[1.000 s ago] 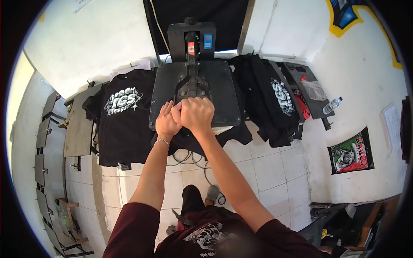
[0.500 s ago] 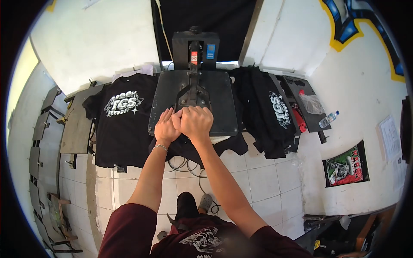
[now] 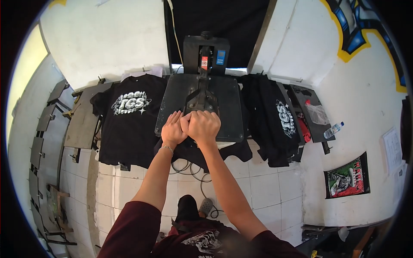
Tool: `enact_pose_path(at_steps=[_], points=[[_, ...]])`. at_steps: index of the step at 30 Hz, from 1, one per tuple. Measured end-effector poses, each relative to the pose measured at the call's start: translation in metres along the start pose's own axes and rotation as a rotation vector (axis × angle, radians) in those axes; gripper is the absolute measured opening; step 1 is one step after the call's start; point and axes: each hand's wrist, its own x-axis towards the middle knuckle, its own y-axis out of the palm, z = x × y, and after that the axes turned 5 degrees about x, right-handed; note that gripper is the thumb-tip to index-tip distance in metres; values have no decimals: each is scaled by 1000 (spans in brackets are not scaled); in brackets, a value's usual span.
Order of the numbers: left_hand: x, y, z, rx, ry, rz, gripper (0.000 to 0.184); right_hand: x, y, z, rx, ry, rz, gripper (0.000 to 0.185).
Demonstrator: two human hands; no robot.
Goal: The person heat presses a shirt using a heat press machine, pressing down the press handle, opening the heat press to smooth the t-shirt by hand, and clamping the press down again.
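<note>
Right hand (image 3: 202, 125), curled tight, probably hides the press's (image 3: 230, 101) handle; left hand's (image 3: 173, 131) grip is unclear.

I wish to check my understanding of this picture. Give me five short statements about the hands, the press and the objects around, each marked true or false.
1. The right hand is curled at the near end of the press lever. True.
2. The bracelet is on the right wrist. False: it is on the left wrist.
3. Black printed garments lie on both sides of the heat press. True.
4. The bottle is left of the press. False: it is on the right.
5. The left hand is close beside the right. True.
</note>
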Motion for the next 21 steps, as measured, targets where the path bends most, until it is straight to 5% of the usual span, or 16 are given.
enact_pose_path(at_steps=[21], points=[[0,-1,0,-4,-7,10,54,-1,0,-2,16,4,27,27]])
